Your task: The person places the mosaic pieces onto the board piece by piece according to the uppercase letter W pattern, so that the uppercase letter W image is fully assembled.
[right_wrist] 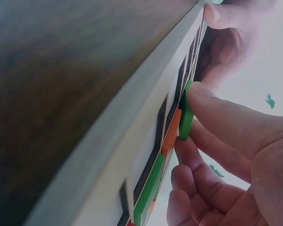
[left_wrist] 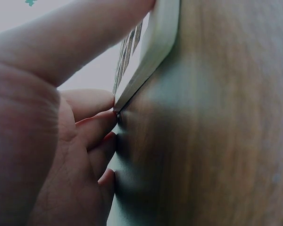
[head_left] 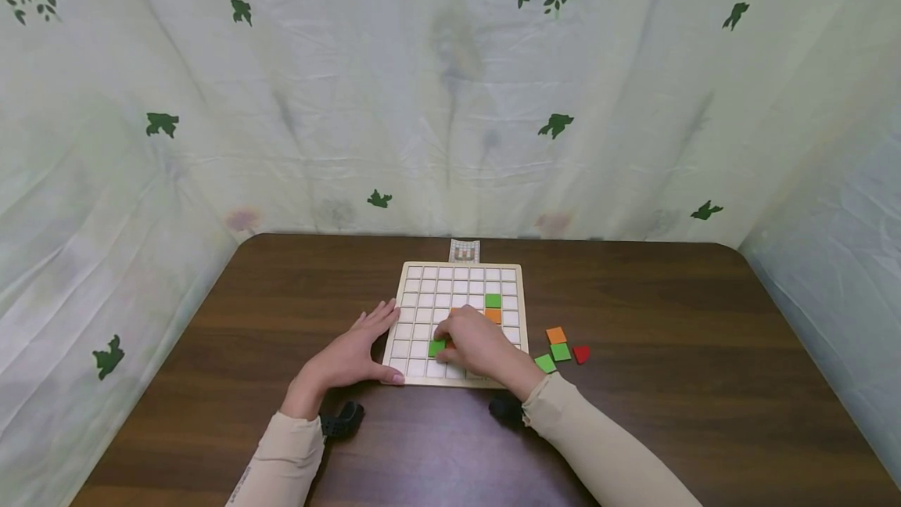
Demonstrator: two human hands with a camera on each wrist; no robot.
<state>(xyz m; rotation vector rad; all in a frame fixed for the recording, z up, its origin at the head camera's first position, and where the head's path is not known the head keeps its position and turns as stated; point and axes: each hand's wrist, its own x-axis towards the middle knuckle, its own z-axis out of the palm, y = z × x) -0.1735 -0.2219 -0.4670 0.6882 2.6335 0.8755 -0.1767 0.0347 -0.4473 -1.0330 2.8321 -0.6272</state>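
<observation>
A white square-grid board (head_left: 417, 367) with a pale wooden rim lies on the table. My left hand (head_left: 352, 354) rests along its left side, thumb on the near left corner, fingers stretched out against the edge. Over the lower part of the board, my right hand (head_left: 482, 341) pinches a green square tile (right_wrist: 186, 113) between thumb and fingers, tilted against the grid. Beside that tile an orange tile (right_wrist: 170, 134) sits in the board, then another green tile (right_wrist: 150, 190). Farther up the grid are a green tile (head_left: 493, 300) and an orange tile (head_left: 493, 316). My right hand hides some cells.
Right of the board lie loose pieces: an orange square (head_left: 556, 335), green squares (head_left: 560, 352) and a red piece (head_left: 581, 354). A small printed card (head_left: 464, 251) lies behind the board. The brown table (head_left: 669, 358) meets a hanging cloth (head_left: 450, 100) at its back edge.
</observation>
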